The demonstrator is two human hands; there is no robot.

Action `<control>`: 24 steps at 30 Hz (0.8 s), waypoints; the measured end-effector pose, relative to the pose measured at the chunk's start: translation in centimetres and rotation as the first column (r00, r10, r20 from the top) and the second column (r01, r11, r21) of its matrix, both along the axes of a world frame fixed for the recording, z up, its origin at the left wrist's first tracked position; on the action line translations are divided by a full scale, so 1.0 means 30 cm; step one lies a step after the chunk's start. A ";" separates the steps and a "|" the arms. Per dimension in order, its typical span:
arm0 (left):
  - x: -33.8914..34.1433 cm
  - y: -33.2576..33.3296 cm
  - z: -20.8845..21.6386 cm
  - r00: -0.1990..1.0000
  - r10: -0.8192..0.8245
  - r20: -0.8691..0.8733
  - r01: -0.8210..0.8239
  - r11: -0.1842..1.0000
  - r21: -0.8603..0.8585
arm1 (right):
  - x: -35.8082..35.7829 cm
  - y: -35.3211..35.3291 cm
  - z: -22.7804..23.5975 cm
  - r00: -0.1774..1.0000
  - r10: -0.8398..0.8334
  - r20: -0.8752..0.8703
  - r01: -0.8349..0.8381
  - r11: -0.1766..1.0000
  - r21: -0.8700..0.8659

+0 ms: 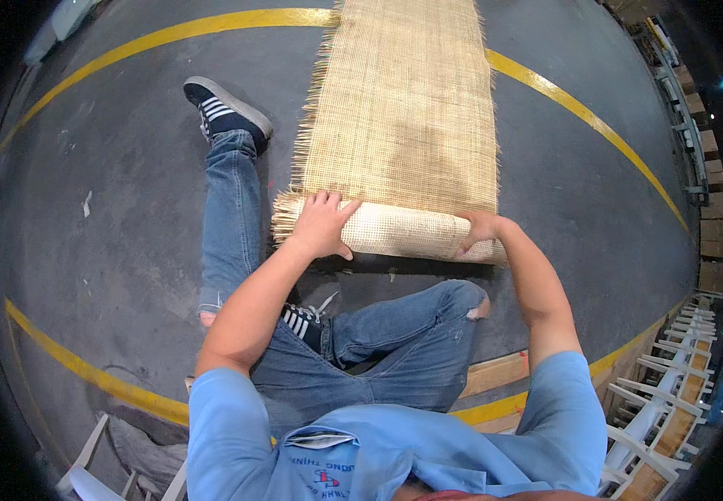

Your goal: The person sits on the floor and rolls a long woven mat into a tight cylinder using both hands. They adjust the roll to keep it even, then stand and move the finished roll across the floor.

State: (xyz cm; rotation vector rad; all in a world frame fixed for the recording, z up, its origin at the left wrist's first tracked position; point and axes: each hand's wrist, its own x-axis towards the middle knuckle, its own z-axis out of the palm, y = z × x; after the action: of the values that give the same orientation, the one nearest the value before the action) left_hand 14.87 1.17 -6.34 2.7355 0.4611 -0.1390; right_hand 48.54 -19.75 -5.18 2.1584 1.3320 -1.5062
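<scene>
Grey concrete floor [111,250], painted with curved yellow lines [78,367]; I sit on it with my legs out. Nearest to me, a wooden board [495,373] lies under my right thigh, and white chair frames [662,392] stand stacked at my right, well apart from the work.

Woven cane sheet [403,108] lies flat on the floor ahead of me, its near end rolled into a tube [403,231] just past my knees. Left hand [321,224] lies spread, palm down, over the left end of the roll, fingers wide. Right hand [476,230] cups the right end, fingers curled around it.

Judgement: light, springy webbing, stiff enough to want to unroll, so both ends need pressure. Frayed strand ends [303,142] along the edges look brittle and may snag; better to grip on the roll body, not the fringe.

My left foot in its dark striped shoe [226,108] sits just beside the sheet's left edge, near the fringe. Far right: shelving with boxes [708,167].
</scene>
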 end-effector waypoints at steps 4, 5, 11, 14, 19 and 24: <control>-0.006 -0.004 0.020 0.997 0.028 -0.072 -0.031 0.999 -0.032 | -0.038 -0.002 0.025 1.000 -0.006 0.016 0.005 0.999 0.040; -0.008 0.009 0.016 0.997 0.025 -0.076 -0.027 0.999 -0.026 | -0.039 0.019 0.033 0.999 -0.035 -0.029 0.035 0.999 -0.001; 0.121 0.076 0.024 0.989 -0.087 -0.121 0.074 0.992 -0.105 | -0.009 -0.032 0.060 0.994 -0.057 0.092 0.054 0.998 0.042; 0.150 0.166 0.008 0.972 -0.107 -0.211 0.050 0.965 -0.258 | -0.124 -0.091 0.043 0.931 -0.113 0.346 -0.015 0.938 0.347; 0.186 0.263 -0.052 0.956 -0.171 -0.240 0.038 0.879 -0.476 | -0.356 -0.143 -0.018 0.840 -0.068 0.538 -0.198 0.885 0.422; 0.159 0.246 -0.070 0.997 0.075 -0.023 -0.078 0.984 -0.161 | -0.203 0.007 -0.079 0.827 -0.038 0.561 -0.224 0.893 0.390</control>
State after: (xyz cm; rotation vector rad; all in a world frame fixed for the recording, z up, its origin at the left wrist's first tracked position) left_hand 19.65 8.55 -8.44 2.5559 0.5349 -0.1716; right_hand 42.45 -19.55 -7.55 2.4611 1.6175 -0.4621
